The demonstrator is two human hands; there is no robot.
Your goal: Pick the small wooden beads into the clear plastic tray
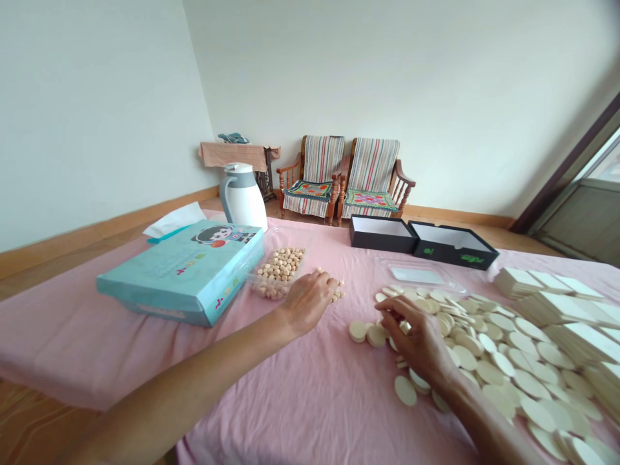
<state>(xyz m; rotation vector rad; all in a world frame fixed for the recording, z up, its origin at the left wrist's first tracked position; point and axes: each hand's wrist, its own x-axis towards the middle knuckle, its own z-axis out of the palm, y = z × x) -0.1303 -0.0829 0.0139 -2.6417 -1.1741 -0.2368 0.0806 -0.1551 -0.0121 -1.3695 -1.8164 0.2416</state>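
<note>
My left hand (312, 300) is above the pink cloth beside a clear plastic box of small round wooden beads (285, 263). Its fingers are curled down and closed, and whatever is in them is hidden. A few loose beads (336, 294) lie on the cloth by its fingertips. Over the left edge of a wide heap of pale round wooden discs (494, 352) is my right hand (416, 332). Its fingers are bent and apart, with thumb and forefinger separated and no disc plainly gripped. Several discs (357, 331) lie on the cloth just left of it.
A light-blue box (179, 274) and a white jug (245, 200) stand on the left. Two black trays (385, 236) are at the back, with a clear plastic lid (416, 276) before them. Stacks of pale rectangular boards (566, 303) line the right side.
</note>
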